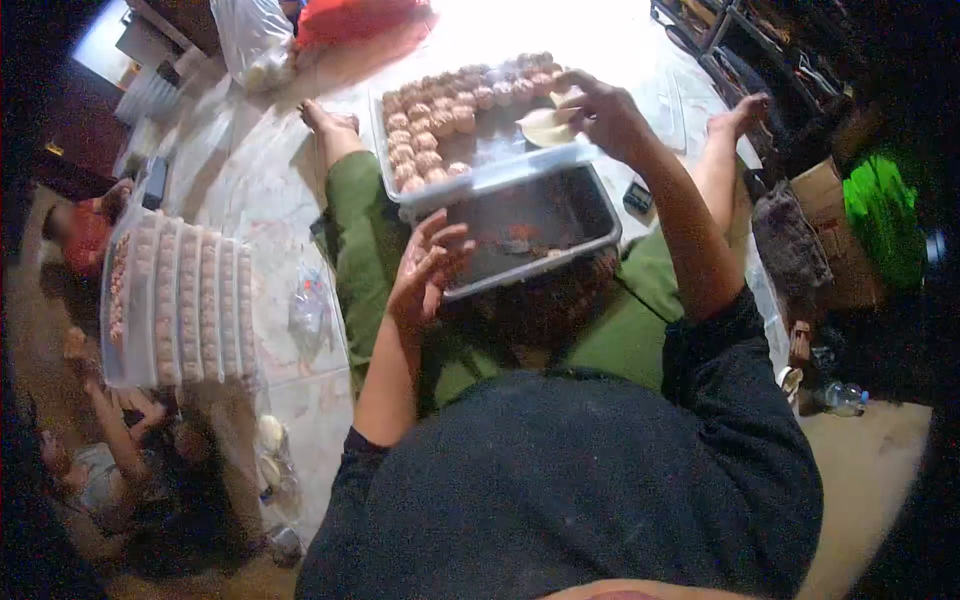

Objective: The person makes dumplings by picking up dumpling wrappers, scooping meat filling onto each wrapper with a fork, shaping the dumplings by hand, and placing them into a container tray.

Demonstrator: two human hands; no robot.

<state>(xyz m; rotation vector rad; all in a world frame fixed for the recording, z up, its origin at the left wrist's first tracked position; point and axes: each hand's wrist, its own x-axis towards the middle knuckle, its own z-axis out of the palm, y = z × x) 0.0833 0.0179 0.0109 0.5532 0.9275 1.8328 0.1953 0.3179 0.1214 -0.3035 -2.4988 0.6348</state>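
My right hand [612, 122] is over the right side of a clear plastic tray [388, 165], its fingers closed at the edge of a pale, thin, rounded sheet [545, 128] that looks like dough. Rows of brownish round balls [425, 140], like filled dumplings, line the tray's left and far sides. Nearer to me, a dark-looking rectangular container [540, 235] with a clear rim sits between my legs, with small reddish and pale bits inside. My left hand [430, 265] is raised at that container's left edge, fingers spread, with nothing in it.
On the left stands a stack of clear boxes [180, 300] filled with similar balls, with other people beside it. A white plastic bag [255, 45] and a red bag [360, 18] lie ahead. A cardboard box [835, 230], green bag [885, 215] and bottle [845, 400] are right.
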